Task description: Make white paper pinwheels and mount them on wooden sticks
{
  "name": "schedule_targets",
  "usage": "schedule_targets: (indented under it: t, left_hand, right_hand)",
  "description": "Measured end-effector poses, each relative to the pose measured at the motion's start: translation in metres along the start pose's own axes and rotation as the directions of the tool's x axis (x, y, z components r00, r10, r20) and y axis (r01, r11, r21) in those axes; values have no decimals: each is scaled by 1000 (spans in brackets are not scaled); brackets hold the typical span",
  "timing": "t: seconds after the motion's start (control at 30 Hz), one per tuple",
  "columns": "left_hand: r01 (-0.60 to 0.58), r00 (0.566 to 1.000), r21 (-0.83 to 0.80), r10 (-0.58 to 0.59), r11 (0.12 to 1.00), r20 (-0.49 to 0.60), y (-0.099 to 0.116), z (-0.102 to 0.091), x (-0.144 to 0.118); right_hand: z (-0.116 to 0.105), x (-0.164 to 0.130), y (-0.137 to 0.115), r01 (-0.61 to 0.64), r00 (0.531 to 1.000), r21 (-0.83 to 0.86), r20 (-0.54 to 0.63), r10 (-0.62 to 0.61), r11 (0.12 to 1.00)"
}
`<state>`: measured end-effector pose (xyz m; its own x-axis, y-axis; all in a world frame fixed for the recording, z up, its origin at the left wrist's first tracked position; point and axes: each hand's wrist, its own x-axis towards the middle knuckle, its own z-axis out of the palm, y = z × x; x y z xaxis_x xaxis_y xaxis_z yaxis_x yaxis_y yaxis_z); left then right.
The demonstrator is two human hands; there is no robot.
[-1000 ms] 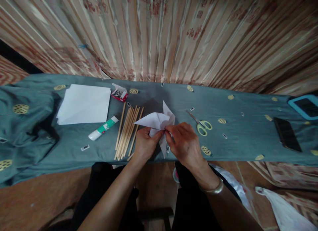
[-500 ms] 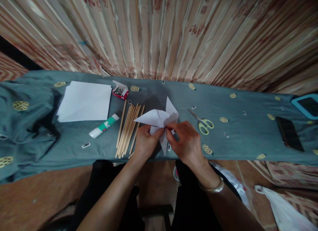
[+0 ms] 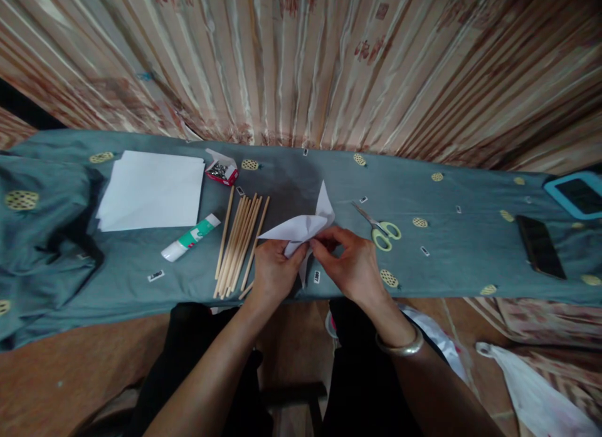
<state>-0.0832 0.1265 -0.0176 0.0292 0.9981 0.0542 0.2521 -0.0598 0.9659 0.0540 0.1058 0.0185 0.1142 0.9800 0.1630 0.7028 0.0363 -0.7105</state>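
Observation:
A folded white paper piece [image 3: 303,225] with pointed flaps is held just above the blue-grey cloth [image 3: 451,255]. My left hand [image 3: 273,271] grips it from below left. My right hand [image 3: 352,264] pinches its centre from the right, with a metal bangle on that wrist. Several wooden sticks [image 3: 239,244] lie just left of my left hand. Green-handled scissors [image 3: 380,229] lie just beyond my right hand.
A stack of white paper [image 3: 153,189] lies at the left, with a glue stick [image 3: 190,237] in front of it and a small red box of pins [image 3: 220,170] beside it. A dark phone [image 3: 540,246] and a blue-cased tablet [image 3: 576,195] lie far right. A curtain hangs behind.
The paper piece has tilted so its flaps look flatter. My right hand's fingers have shifted slightly at the paper's centre. The view has drifted a little to the right and down.

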Motion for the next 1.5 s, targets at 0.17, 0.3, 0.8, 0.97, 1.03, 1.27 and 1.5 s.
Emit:
schedule_targets:
  t: [0.17, 0.3, 0.8, 0.97, 1.03, 1.27, 1.5]
  left_hand:
    - [-4, 1000, 51, 4, 999, 4, 2, -1, 0]
    - [5, 1000, 36, -4, 999, -11, 5, -2, -1]
    - [1, 1000, -24, -1, 1000, -19, 8, -3, -1]
    - [80, 997, -93, -81, 992, -10, 4, -4, 2]
    - [100, 995, -128, -102, 987, -5, 4, -4, 2]
    - [10, 999, 2, -9, 1000, -34, 4, -3, 0]
    - [-56, 998, 26, 56, 998, -19, 7, -3, -1]
  right_hand:
    - [-2, 2, -3, -37, 998, 51, 44, 35, 998]
    - [-2, 3, -4, -59, 998, 71, 39, 57, 996]
    - [1, 3, -4, -68, 997, 78, 49, 64, 995]
    - [0, 0, -3, 109, 993, 22, -41, -108, 994]
    - [1, -1, -3, 179, 981, -23, -67, -180, 984]
    - [1, -1, -4, 46, 998, 43, -34, -45, 998]
    - [4, 2, -6, -78, 997, 84, -4, 78, 993]
